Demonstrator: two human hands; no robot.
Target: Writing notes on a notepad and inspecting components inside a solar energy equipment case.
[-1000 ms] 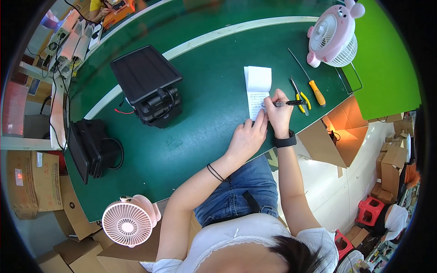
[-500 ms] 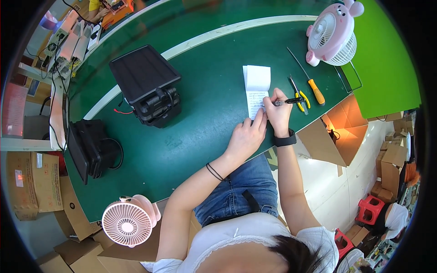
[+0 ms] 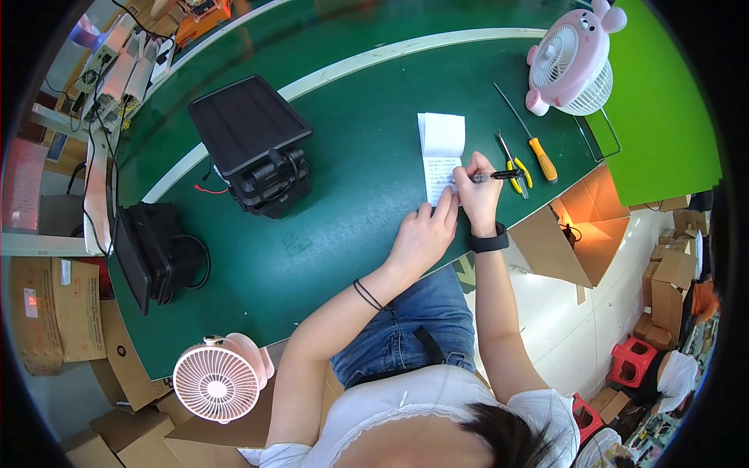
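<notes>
A small white notepad, its upper sheet folded back, lies on the green table with handwriting on the exposed page. My right hand is closed round a black pen, its writing end over the page. With fingers stretched out, my left hand rests flat on the pad's lower edge, holding nothing, its fingertips close to my right hand. Just right of the pen lie yellow-handled pliers and a slim screwdriver. Beyond them is a longer screwdriver with an orange handle.
A pink animal-shaped fan stands at the far right, a pink round fan at the near left edge. Black boxy devices with flat panels occupy the left side. An open cardboard box sits beside the table's right edge.
The pen and right hand have shifted very slightly at the page. My left hand stays in place. At the top left, a person's yellow sleeve has moved out of view.
</notes>
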